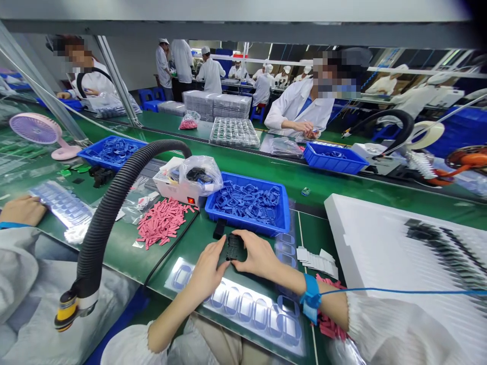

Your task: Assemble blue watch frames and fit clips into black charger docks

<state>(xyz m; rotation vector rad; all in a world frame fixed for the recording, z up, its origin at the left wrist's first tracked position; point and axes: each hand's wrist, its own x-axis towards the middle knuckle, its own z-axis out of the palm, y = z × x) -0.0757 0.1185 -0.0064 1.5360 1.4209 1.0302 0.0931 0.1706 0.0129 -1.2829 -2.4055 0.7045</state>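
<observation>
Hands: our left hand (pixel 207 266) and right hand (pixel 258 255) closed in from both sides, fingertips and thumbs gripping a black stack (pixel 232 249) between them.
Stack: it was over the green table (pixel 127 252), just on the near side of the blue bin (pixel 285 215); its pieces looked lined up.
Progress: we judged the work partway along, with a bunch gathered in our fingers and black pieces (pixel 429 238) set along part of the foam tray (pixel 357 243).
Left over: blue parts (pixel 247 200) lay heaped in the bin and pink strips (pixel 162 222) in a loose pile, apparently unsorted.
Clear tray: under our forearms the clear tray (pixel 245 306) gave off glare, so we could not tell whether its pockets held anything.
Hidden: our fingers covered the stack's ends; we could not count its pieces or tell whether it touched the table.
Cut off: the foam tray ran out of view at right.
</observation>
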